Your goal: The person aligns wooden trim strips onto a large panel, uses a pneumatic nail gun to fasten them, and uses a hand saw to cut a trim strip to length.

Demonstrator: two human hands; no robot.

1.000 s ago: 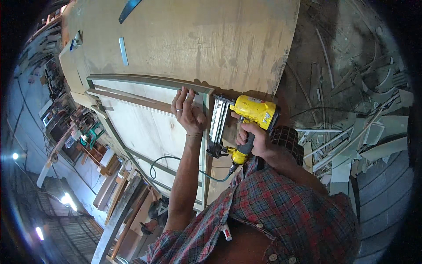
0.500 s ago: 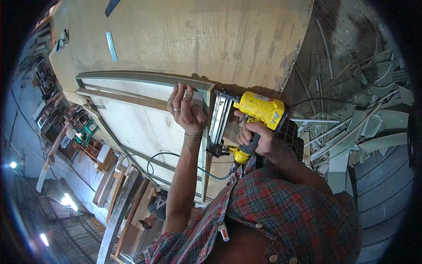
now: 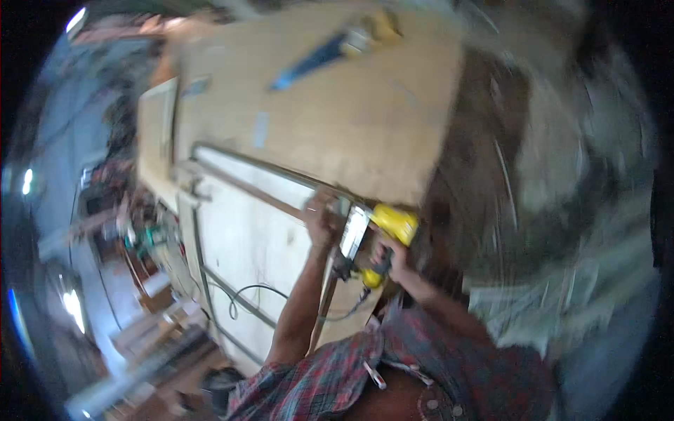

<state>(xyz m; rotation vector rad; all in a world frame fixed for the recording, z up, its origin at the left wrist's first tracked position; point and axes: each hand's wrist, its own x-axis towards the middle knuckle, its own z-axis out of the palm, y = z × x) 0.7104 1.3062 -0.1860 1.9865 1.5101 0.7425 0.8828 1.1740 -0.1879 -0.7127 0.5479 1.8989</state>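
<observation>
My right hand (image 3: 393, 257) is wrapped round the grip of a yellow nail gun (image 3: 395, 223). The gun's silver magazine (image 3: 354, 231) lies along the near-right end of a wooden frame (image 3: 270, 168). My left hand (image 3: 320, 219) is at that end, just left of the gun, with its fingers bent over the frame member; blur hides the fingertips. A pale panel (image 3: 242, 228) fills the frame, and a brown crossbar (image 3: 246, 186) runs over it toward my left hand. From the bottom of the gun a dark air hose (image 3: 261, 286) loops across the panel.
The frame rests on a plywood worktable (image 3: 358, 119). Farther back lie a long dark-bladed tool with a yellow end, perhaps a handsaw (image 3: 323, 57), and a metal strip (image 3: 260, 130). Blurred offcuts (image 3: 516, 309) litter the floor at right. Stacked timber (image 3: 151, 337) stands lower left.
The view has swung and blurred, showing more of the table's far part, with the long dark-bladed tool now wholly in sight. Both hands keep their places at the frame's end.
</observation>
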